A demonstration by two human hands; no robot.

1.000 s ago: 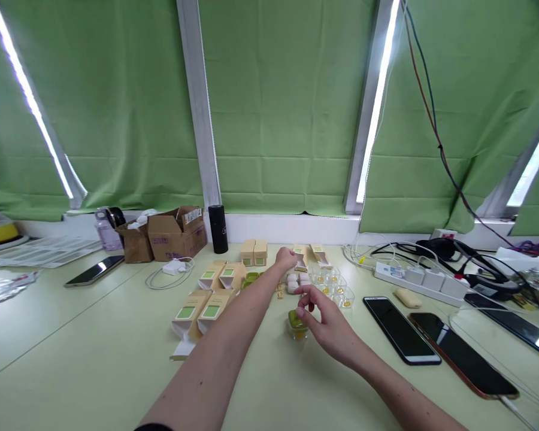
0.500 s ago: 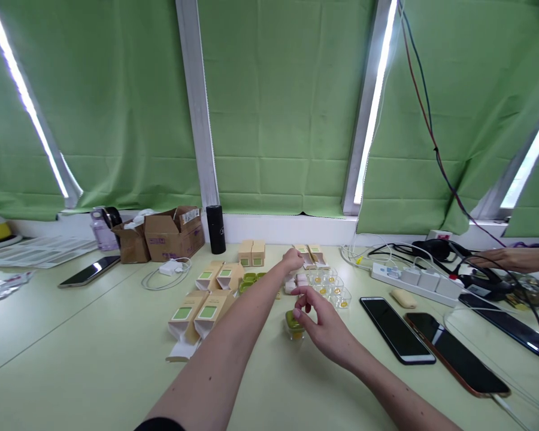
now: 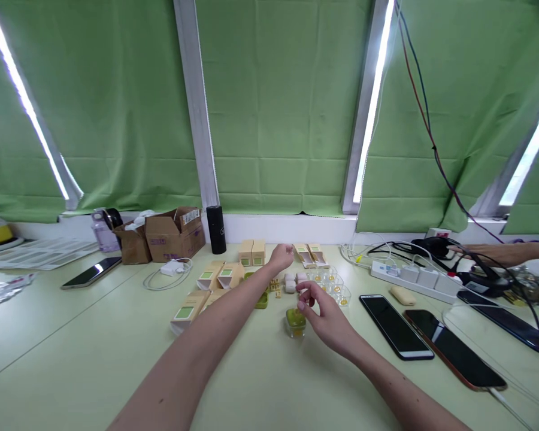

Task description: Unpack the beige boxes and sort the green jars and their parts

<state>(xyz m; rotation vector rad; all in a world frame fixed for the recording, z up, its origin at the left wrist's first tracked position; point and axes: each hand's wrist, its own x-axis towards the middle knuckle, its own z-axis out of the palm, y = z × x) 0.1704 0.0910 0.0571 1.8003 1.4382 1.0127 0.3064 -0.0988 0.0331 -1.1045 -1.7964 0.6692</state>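
Observation:
My left hand [image 3: 281,257] reaches far over the table with curled fingers; what they hold, if anything, is hidden. It is near the two tan cartons [image 3: 252,252] and the upright open cartons [image 3: 311,255]. My right hand [image 3: 322,316] is half curled, thumb and index finger apart, just right of a small clear container with a green lid [image 3: 295,318]. Behind it stand pale round pieces [image 3: 290,284], small tan pieces [image 3: 275,287] and clear cups with yellow centres [image 3: 335,285]. My left forearm partly covers green lids [image 3: 262,301] and cartons with green labels [image 3: 186,310].
To the right lie several phones [image 3: 396,326], a beige oval object [image 3: 403,296] and a white power strip [image 3: 415,282] with cables. Another person's hand [image 3: 480,252] works among the cables. At the back left are cardboard boxes [image 3: 174,234] and a black bottle [image 3: 215,230].
My left hand has moved left, away from the upright cartons, uncovering the small tan pieces. My right hand stays beside the green-lidded container. The other person's hand has shifted left.

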